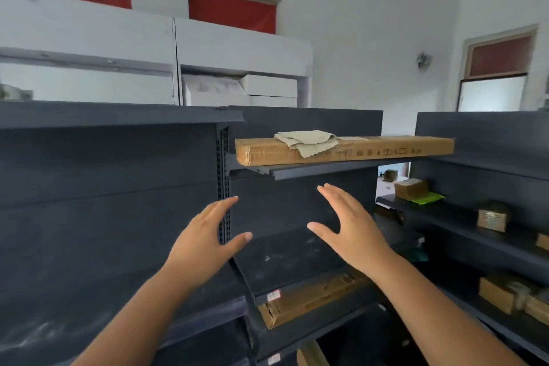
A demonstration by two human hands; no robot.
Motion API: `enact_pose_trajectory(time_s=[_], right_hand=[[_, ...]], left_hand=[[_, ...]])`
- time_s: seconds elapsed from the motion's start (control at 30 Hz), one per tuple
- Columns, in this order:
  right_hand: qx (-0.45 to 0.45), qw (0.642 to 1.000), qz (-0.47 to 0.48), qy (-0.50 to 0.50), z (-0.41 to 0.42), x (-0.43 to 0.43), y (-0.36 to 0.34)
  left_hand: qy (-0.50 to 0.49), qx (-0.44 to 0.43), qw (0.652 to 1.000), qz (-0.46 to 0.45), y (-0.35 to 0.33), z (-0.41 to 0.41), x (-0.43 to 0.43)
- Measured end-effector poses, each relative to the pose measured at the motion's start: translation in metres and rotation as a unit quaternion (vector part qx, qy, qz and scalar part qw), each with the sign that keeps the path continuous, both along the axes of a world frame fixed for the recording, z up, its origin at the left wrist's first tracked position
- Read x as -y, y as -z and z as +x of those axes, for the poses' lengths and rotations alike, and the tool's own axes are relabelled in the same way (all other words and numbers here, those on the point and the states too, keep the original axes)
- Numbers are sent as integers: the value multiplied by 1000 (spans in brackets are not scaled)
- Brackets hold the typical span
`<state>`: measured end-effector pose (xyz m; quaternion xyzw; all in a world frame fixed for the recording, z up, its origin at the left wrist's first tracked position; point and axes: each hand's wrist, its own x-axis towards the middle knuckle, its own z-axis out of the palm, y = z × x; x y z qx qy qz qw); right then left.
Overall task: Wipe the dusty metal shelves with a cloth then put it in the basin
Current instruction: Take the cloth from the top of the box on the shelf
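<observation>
We note both bare forearms rising from the bottom edge of the frame toward its centre, hands raised in front of dark metal shelves [297,258]. The left hand [205,242] sits just left of centre, palm turned inward, fingers straight and close together, thumb spread out to the right; it overlaps the perforated upright post [223,187] between two shelf bays. The right hand [350,227] sits just right of centre, slightly higher, palm facing left, fingers extended upward and leftward, thumb splayed toward the other hand. Both hands are wide open and hold nothing; they are apart from each other, with a clear gap between the thumbs.

The cloth [307,141], pale grey-beige and loosely folded, lies above the hands, in the middle of the frame, on top of a long flat cardboard box [386,150]. One scalloped corner of the cloth hangs over the front face of the box. The box rests on the upper shelf [297,172] of the centre bay. Neither hand touches the cloth or the box.

The shelf below the hands shows pale dust smears. A second cardboard box [309,300] lies on a lower shelf, lower centre. Small boxes [411,189] sit on shelves at the right of the frame.
</observation>
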<state>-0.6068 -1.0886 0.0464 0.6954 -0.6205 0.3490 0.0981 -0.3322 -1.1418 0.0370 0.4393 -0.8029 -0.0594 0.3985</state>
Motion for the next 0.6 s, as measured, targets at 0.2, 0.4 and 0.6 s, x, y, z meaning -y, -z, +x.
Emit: enact_pose_trajectory(time_s=[0.2,0.4,0.6], right_hand=[[-66,997,-14,46,-33,99,-53],[-140,989,10,49,-75,199,-94],[-184,982,34,28,-105,251,-103]], left_hand=[[4,-31,1000,-1,-10,-11,96],[-16,-14,1000,22,2,-10,151],[-82,-18,995,49,2,18,165]])
